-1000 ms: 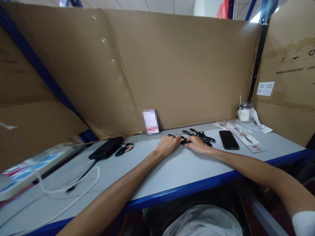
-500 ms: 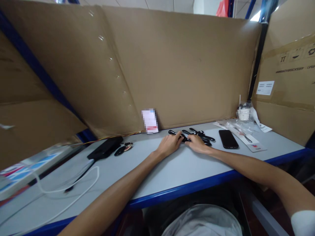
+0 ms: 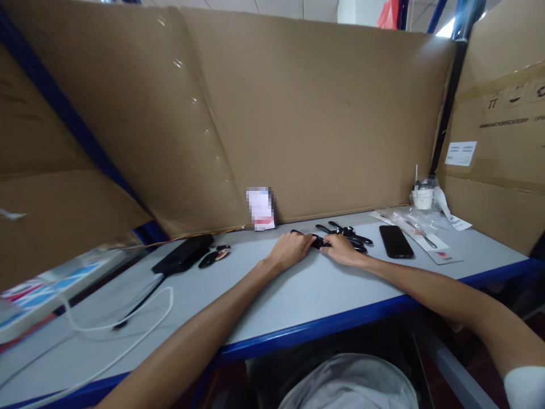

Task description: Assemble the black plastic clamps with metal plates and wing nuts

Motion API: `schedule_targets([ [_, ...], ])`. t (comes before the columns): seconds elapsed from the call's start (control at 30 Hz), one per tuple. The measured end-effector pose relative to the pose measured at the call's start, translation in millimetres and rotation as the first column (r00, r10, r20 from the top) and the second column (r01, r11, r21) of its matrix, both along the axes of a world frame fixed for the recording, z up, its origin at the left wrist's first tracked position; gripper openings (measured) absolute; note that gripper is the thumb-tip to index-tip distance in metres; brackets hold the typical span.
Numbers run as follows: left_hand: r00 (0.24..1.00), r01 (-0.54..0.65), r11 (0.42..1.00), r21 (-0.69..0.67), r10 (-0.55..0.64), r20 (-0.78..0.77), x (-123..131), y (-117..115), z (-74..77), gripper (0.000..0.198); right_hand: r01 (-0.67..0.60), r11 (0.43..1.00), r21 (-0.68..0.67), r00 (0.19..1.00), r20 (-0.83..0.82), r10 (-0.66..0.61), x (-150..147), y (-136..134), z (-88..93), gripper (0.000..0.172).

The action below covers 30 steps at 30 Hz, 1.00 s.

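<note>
Both of my hands rest at the far side of the grey table (image 3: 298, 295), close together. My left hand (image 3: 293, 248) has its fingers curled over a slim black strap-like piece (image 3: 317, 242), and my right hand (image 3: 343, 249) pinches the other end of the same piece. Just behind my right hand lie several more black straps (image 3: 351, 233) in a loose pile. What exactly the piece is stays too small to make out.
A black phone (image 3: 395, 241) lies right of the straps, beside clear plastic packets (image 3: 415, 225) and a small white cup (image 3: 423, 197). To the left are a black pouch (image 3: 184, 254), a white cable (image 3: 123, 324) and a small card (image 3: 260, 209). Cardboard sheets (image 3: 315, 125) wall in the back.
My hands have stayed on the black piece with only small finger shifts; the left hand now covers more of the strap's left end. The view has shifted slightly.
</note>
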<state>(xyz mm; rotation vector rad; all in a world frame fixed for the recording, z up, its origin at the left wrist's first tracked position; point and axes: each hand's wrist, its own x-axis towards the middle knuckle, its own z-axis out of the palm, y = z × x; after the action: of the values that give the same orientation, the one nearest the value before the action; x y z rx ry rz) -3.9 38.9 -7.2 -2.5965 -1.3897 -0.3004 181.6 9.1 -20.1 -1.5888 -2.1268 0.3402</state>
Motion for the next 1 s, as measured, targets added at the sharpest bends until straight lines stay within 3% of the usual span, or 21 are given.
schedule_targets([
  [0.23,0.977,-0.057,0.996,-0.072,0.071,0.199,8,-4,-0.6,0.031,0.001,1.000,0.002,1.000,-0.023,-0.001,0,2,-2.4,0.013],
  [0.5,0.995,0.054,0.998,-0.037,-0.051,0.080,1,-7,2.9,0.028,0.014,1.000,0.002,1.000,-0.025,-0.014,0,-1,0.2,0.016],
  [0.7,0.997,0.070,0.997,0.015,-0.069,-0.036,-3,-4,5.7,0.036,-0.007,1.000,0.009,1.000,0.006,0.007,0,-1,-0.8,0.015],
  [1.0,0.997,0.074,0.996,-0.049,-0.073,0.018,-7,-2,9.3,0.038,-0.005,1.000,0.015,1.000,0.009,0.004,0,1,-2.2,0.014],
])
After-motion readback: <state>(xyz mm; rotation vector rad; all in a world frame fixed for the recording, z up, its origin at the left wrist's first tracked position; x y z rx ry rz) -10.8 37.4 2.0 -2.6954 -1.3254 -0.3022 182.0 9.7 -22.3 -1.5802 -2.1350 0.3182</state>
